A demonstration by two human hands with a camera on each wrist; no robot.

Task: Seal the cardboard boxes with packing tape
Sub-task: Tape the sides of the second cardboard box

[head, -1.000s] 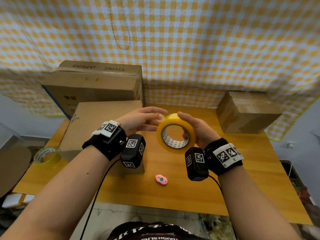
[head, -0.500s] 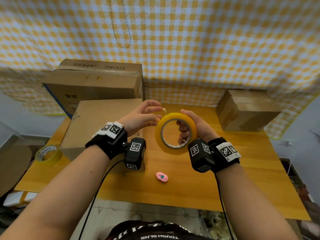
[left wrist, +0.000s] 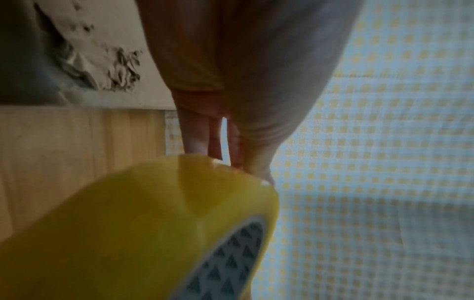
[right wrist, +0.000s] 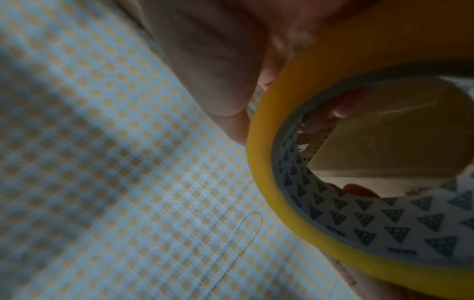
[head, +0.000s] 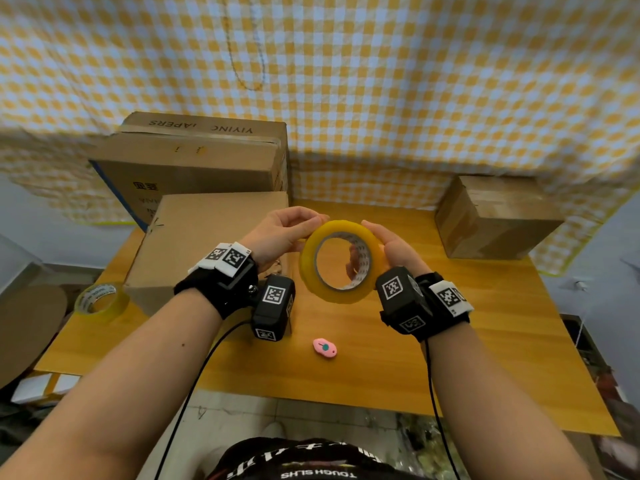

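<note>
A yellow packing tape roll (head: 308, 271) is held upright above the wooden table (head: 485, 341), its hole facing me. My right hand (head: 367, 241) grips it from the right, thumb on the outer face and fingers through the patterned core (right wrist: 384, 219). My left hand (head: 310, 232) meets the roll's upper left, fingertips (left wrist: 202, 140) and thumb tip on the tape's outer layer (left wrist: 128, 233). A flat cardboard box (head: 207, 244) lies just left of the hands. A larger box (head: 194, 161) stands behind it, and a small box (head: 495, 216) sits at the back right.
A second tape roll (head: 100, 301) lies on the table's left edge beside the flat box. A small pink cutter (head: 325, 348) lies in front of the hands. A yellow checked cloth (head: 381, 98) hangs behind the table. Cables run from both wrists.
My right wrist has turned, bringing the roll's hole to face me. The left hand's fingers have curled down onto the roll's top left edge.
</note>
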